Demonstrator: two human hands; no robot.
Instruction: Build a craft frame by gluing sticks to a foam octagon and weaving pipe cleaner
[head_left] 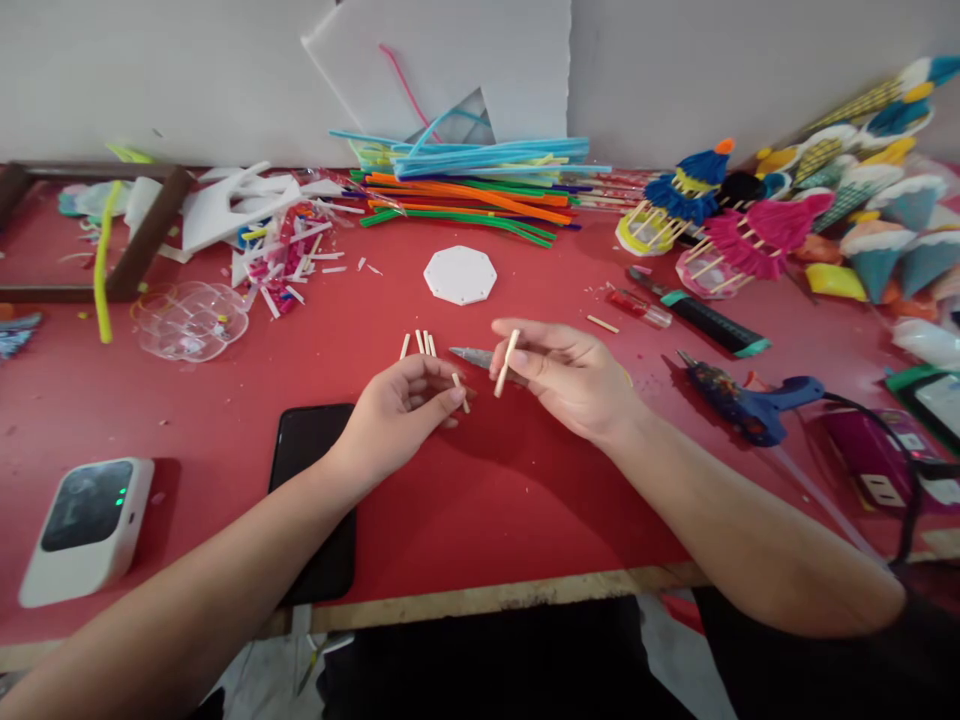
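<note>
My left hand [409,405], over the middle of the table, pinches a short wooden stick [460,392] between thumb and finger. Just beyond its knuckles are several similar wooden sticks [420,343], partly hidden by the hand. To its right, my right hand [566,375] holds up another short wooden stick [508,363], tilted, between thumb and fingers. The two sticks are apart. Between the hands a grey pointed tool [472,356] lies on the table, its rear part hidden behind my right fingers. Farther back lies a white octagonal piece [460,275] with small holes near its edge.
At the right are a blue glue gun [739,395], a utility knife [712,325] and pink and blue crafted figures [761,240]. Coloured pipe cleaners [472,190] are piled at the back. A black phone [319,520] and a white device [88,530] lie at the left.
</note>
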